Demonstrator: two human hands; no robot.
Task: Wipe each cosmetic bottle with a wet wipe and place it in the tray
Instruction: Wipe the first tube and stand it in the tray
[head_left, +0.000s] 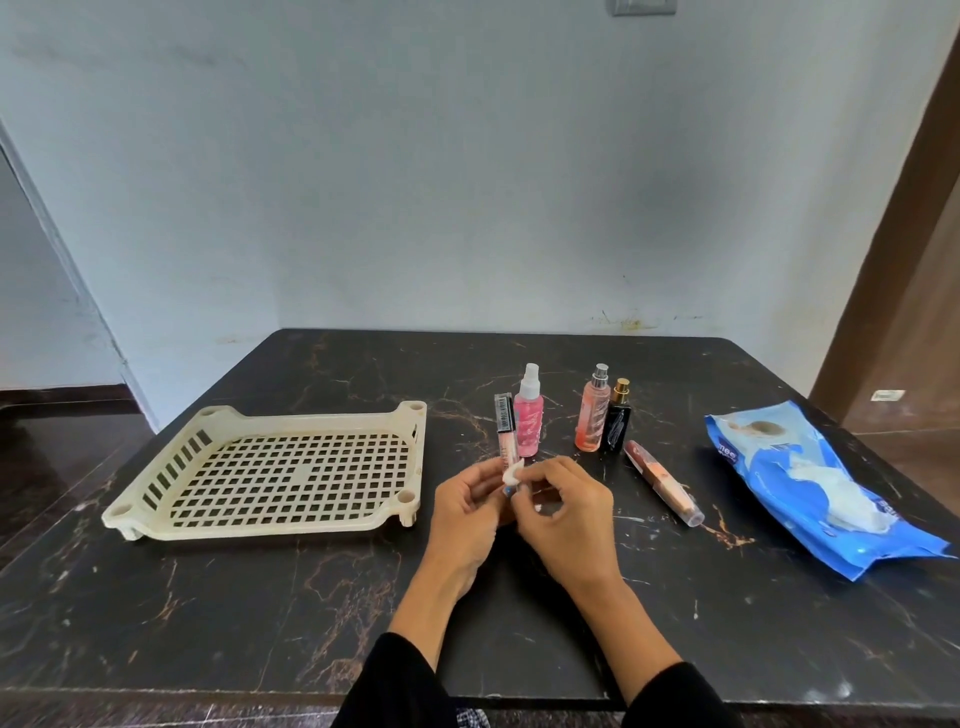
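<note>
**Lip gloss tube under the wipe, centre frame**

Left hand (470, 512) closed around upright lip gloss tube (505, 434); right hand (563, 512) pinching small white wet wipe (511, 474) against it. Cream tray (270, 470) at left on dark table (260, 613). Pink spray bottle (529, 415), peach bottle (592, 413), black bottle (617, 423) standing behind; another tube (665, 483) lying right, beside blue wipes pack (815, 483).
</note>
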